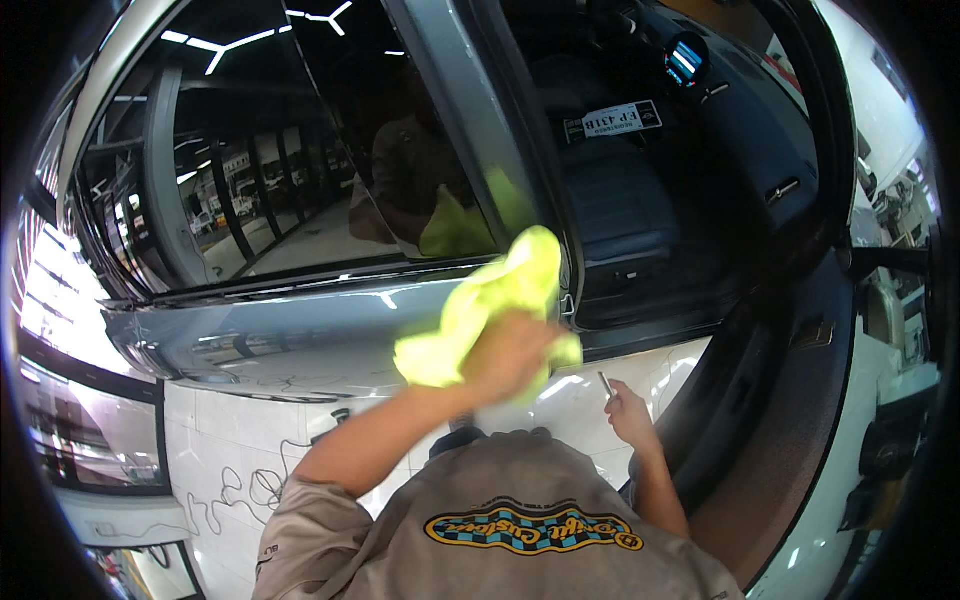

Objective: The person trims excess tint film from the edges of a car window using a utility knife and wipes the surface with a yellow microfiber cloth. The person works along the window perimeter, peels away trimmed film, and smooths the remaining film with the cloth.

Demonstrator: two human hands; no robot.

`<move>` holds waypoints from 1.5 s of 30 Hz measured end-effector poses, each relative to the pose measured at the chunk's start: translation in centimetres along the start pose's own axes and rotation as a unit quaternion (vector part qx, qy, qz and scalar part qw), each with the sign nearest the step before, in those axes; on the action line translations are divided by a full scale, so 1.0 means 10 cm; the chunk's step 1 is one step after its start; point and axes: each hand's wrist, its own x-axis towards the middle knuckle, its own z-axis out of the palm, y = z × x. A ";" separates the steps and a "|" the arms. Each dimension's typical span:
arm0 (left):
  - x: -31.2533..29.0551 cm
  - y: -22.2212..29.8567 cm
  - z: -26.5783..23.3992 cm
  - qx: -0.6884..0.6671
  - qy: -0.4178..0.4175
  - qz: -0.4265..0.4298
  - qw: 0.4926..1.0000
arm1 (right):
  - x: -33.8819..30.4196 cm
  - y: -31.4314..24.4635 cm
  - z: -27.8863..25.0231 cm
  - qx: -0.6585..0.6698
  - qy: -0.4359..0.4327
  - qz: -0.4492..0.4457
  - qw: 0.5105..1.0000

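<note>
You were in a car detailing or body workshop. A grey car (pixel 300 330) filled the view, its front door (pixel 790 330) swung open to the right of the car's rear window (pixel 260 160). That window mirrored a long indoor hall with strip ceiling lights (pixel 230 42) in angular lines and more parked vehicles. Below the car lay a glossy white tiled floor (pixel 240 440) with a thin cable (pixel 230 495) snaking over it. Your yellow microfibre cloth (pixel 480 310) rested against the car's pillar.

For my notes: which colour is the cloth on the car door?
Bright yellow-green cloth, under the left hand; the head view shows it.
</note>
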 end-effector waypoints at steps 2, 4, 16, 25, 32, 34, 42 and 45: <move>-0.30 0.27 0.20 -0.101 -0.113 -0.085 0.985 | 0.05 -0.28 -0.12 0.045 0.036 -0.040 0.998; -0.47 0.33 0.21 -0.134 -0.156 -0.204 0.957 | 0.11 -0.65 -0.27 0.170 0.050 -0.105 0.979; -0.28 0.24 -0.16 0.110 0.211 -0.193 0.952 | 0.46 -2.60 -0.35 -0.054 0.049 -0.377 0.923; -0.04 0.20 -0.22 0.158 0.203 -0.223 0.940 | 0.84 -2.89 -0.39 -0.154 0.031 -0.456 0.876; 0.14 0.29 -0.10 0.194 0.235 -0.296 0.905 | 1.19 -2.92 -0.45 -0.142 -0.002 -0.570 0.809; 0.20 0.32 -0.09 0.196 0.228 -0.316 0.900 | 1.25 -2.93 -0.51 -0.151 -0.012 -0.589 0.794; 0.31 0.35 -0.06 0.187 0.245 -0.332 0.891 | 1.29 -3.06 -0.69 -0.244 0.014 -0.630 0.737; 0.33 0.37 -0.10 0.183 0.240 -0.338 0.891 | 1.32 -3.08 -0.73 -0.255 0.016 -0.634 0.730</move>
